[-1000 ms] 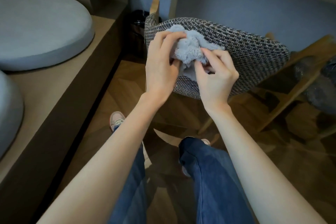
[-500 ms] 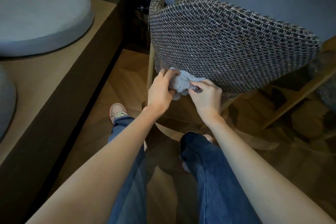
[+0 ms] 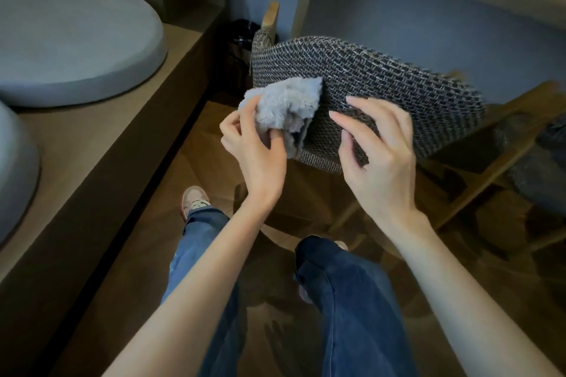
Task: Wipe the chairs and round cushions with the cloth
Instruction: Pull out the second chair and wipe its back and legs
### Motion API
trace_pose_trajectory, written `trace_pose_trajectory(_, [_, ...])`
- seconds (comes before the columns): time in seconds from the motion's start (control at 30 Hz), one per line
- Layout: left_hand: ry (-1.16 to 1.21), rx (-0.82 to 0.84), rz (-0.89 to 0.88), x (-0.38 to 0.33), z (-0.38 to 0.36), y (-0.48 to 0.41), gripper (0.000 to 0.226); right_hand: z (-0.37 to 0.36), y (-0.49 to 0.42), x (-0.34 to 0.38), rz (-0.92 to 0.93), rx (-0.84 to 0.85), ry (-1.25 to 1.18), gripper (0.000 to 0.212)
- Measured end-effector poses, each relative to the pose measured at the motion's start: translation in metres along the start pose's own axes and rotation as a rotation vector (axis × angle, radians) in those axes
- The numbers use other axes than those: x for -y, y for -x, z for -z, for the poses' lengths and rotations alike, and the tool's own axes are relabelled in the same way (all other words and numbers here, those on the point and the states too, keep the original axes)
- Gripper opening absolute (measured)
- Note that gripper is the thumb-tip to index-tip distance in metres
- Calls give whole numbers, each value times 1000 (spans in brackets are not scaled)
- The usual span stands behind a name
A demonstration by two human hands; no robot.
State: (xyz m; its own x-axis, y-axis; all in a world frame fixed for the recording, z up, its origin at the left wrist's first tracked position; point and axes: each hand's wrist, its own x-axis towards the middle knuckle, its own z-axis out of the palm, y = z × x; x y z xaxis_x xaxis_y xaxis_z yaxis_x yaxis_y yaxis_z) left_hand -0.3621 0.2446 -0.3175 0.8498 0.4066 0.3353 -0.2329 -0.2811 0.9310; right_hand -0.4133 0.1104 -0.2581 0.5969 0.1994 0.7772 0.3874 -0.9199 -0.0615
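One grey cloth (image 3: pixel 284 107) is lying bunched at frame centre, against the left end of the woven chair (image 3: pixel 398 92). The left hand (image 3: pixel 257 156) is pinching it between thumb and fingers. The right hand (image 3: pixel 379 162) is hovering just right of it, fingers spread, holding nothing. Two round cushions are resting on the wooden ledge (image 3: pixel 122 131): upper cushion (image 3: pixel 70 40) and lower cushion (image 3: pixel 15 168).
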Motion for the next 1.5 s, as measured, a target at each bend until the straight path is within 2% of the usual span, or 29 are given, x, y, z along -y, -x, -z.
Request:
trace_pose_trajectory(0.07, [103,-9,22,-22,-6,-6,51,10,-20,1,32,-47,79,28])
trace_pose_trajectory(0.1, [162,39,23,-30,-11,-8,52,13,-30,-1,23,-51,111,31])
trace_pose_trajectory(0.17, [255,176,-4,-40,-22,-8,57,13,-46,-8,-40,-8,160,39])
trace_pose_trajectory(0.23, [280,211,-7,-42,-36,-7,58,7,-55,-19,-117,70,194,43])
trace_pose_trajectory(0.3, [257,144,20,-41,-46,-8,51,-3,-56,-26,-137,93,262,41])
trace_pose_trajectory(0.37, [253,68,19,-35,-55,-13,46,-12,-55,-28,-138,45,321,38])
trace_pose_trajectory(0.63, [306,-138,81,-6,-83,-10,36,-30,-54,-30,-163,-79,361,36])
trace_pose_trajectory(0.73, [293,-125,172,9,-85,-11,37,-33,-54,-28,-175,-112,362,36])
trace_pose_trajectory(0.9, [317,3,545,37,-77,-18,41,-32,-54,-27,-175,-102,372,36])
trace_pose_trajectory(0.97, [325,20,603,37,-72,-22,42,-31,-55,-27,-179,-94,370,37])
trace_pose_trajectory(1.07, [354,-33,522,12,-61,-31,38,-30,-54,-27,-183,-95,371,36])
trace_pose_trajectory(1.17, [394,-147,278,-22,-53,-43,36,-30,-54,-25,-185,-103,367,36])
trace_pose_trajectory(1.23, [428,-185,189,-40,-56,-48,33,-30,-55,-25,-187,-110,364,36])
trace_pose_trajectory(1.33, [402,-201,192,-46,-64,-60,34,-30,-56,-25,-195,-119,362,35])
trace_pose_trajectory(1.43, [369,-227,267,-20,-62,-79,34,-33,-56,-25,-195,-126,365,35])
trace_pose_trajectory(1.5, [326,-181,336,2,-62,-84,33,-35,-56,-25,-190,-139,380,35])
